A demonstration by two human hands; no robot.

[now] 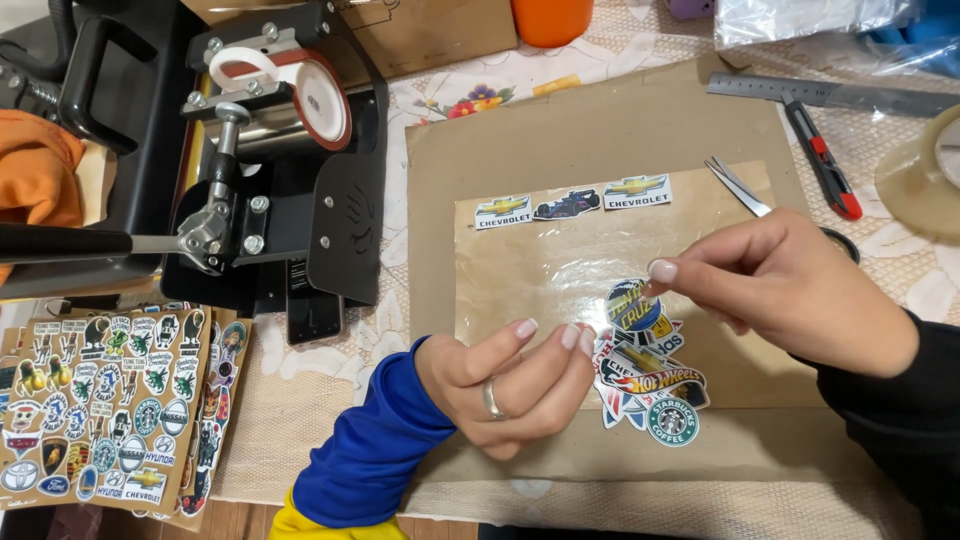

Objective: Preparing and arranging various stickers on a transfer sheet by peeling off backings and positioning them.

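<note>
Two hands meet over the clear film [560, 262] on the cardboard sheet [560, 130] in the middle of the bench: our left hand [505, 385] has its grip pinched nearly closed on the edge of the sticker pile [648, 370], and our right hand [790, 285] pinches a round cut-out sticker [633, 305] at the top of that pile. To do this well, we judge, we should lift the sticker by its rim only, steadying the pile, and set it level beside the row of three stickers [572, 203] along the film's far edge.

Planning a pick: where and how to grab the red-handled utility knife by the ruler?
Grip the red-handled utility knife across its red mid-handle, coming from above. It lies flat, angled, just below the steel ruler, long sides clear. The right hand sits nearest; its lower end nears a dark round object.
</note>
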